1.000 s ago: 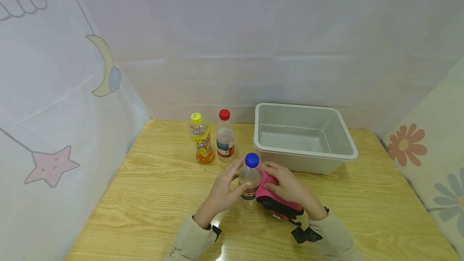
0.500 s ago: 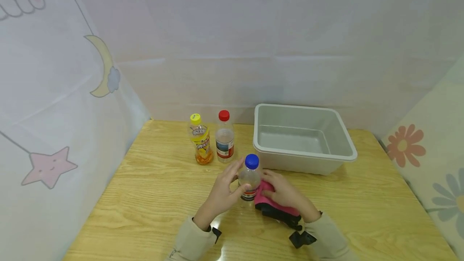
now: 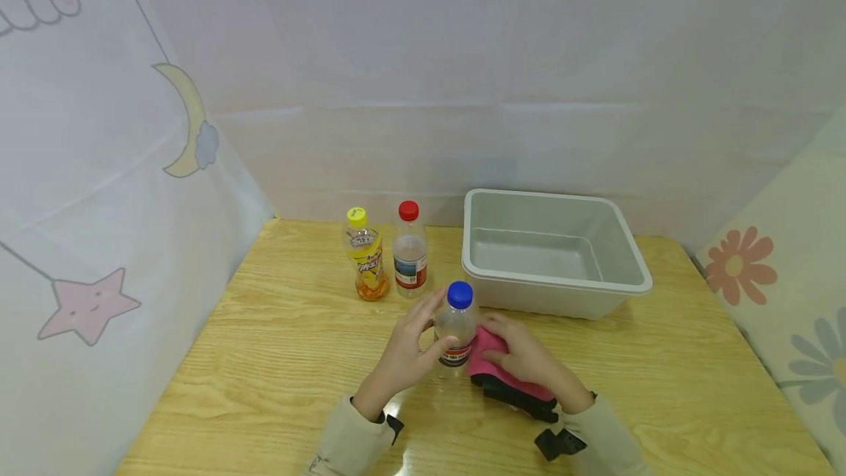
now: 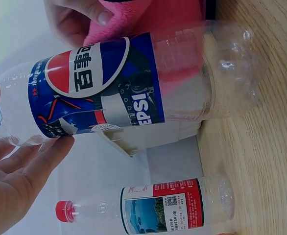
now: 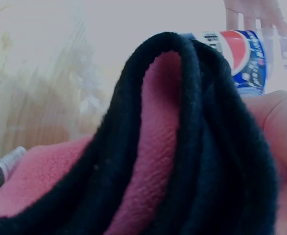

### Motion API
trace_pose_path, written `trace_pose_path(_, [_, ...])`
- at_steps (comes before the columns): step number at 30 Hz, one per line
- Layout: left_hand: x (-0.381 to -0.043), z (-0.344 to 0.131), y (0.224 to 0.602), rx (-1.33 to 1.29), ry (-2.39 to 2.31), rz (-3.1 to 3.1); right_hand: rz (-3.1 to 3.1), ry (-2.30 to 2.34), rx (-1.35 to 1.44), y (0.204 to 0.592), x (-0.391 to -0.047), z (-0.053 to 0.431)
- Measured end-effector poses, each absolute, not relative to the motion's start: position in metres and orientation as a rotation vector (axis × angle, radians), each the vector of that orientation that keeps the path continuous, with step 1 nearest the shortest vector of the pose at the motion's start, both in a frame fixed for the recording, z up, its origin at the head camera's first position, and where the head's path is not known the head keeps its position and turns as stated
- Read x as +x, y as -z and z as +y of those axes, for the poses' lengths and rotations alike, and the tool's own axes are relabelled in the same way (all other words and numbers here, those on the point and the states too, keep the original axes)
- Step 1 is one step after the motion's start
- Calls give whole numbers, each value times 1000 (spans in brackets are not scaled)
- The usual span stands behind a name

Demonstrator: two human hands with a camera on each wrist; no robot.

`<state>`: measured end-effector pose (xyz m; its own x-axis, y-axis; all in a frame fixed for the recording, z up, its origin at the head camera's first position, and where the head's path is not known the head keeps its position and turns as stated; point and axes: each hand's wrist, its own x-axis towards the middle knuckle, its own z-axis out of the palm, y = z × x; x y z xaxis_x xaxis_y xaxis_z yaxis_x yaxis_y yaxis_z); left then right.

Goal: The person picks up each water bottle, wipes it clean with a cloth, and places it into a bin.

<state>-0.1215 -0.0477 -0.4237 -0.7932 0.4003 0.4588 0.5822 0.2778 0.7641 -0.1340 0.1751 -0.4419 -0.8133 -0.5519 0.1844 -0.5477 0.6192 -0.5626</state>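
Observation:
A clear Pepsi bottle (image 3: 456, 325) with a blue cap and a blue label stands upright on the table. My left hand (image 3: 405, 350) grips its upper part from the left, thumb in front; the left wrist view shows those fingers near the bottle's neck (image 4: 23, 134). On the bottle's right side, my right hand (image 3: 525, 355) holds a folded pink cloth (image 3: 489, 364) with black edging against it. Folds of the cloth (image 5: 153, 147) fill much of the right wrist view and hide part of the bottle there.
Behind the bottle stand a yellow-capped bottle (image 3: 369, 263) with orange contents at its bottom and a red-capped bottle (image 3: 410, 259). A grey plastic bin (image 3: 529, 292) sits at the back right of the wooden table (image 3: 277, 373). White printed sheets surround the table.
My right hand with the cloth has moved slightly down along the bottle's side and shifted a little, bunching the cloth. The left hand and bottle have stayed nearly in place.

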Motion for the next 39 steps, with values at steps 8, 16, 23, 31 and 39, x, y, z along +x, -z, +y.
trace_pose_path(8, [-121,-48,422,-935,1521,-2358,2915,932,-881,421,-120,196])
trace_pose_path(16, [-121,-48,421,-925,1513,-2354,2995,857,-821,406,-110,220])
trace_pose_path(23, [-122,-49,421,-921,1534,-2370,3081,681,-778,408,-106,247])
trace_pose_path(31, [-122,-48,422,-921,1547,-2385,3108,530,-722,420,-100,266])
trace_pose_path(39, [-120,-48,423,-922,1572,-2384,3037,572,-677,443,-96,258])
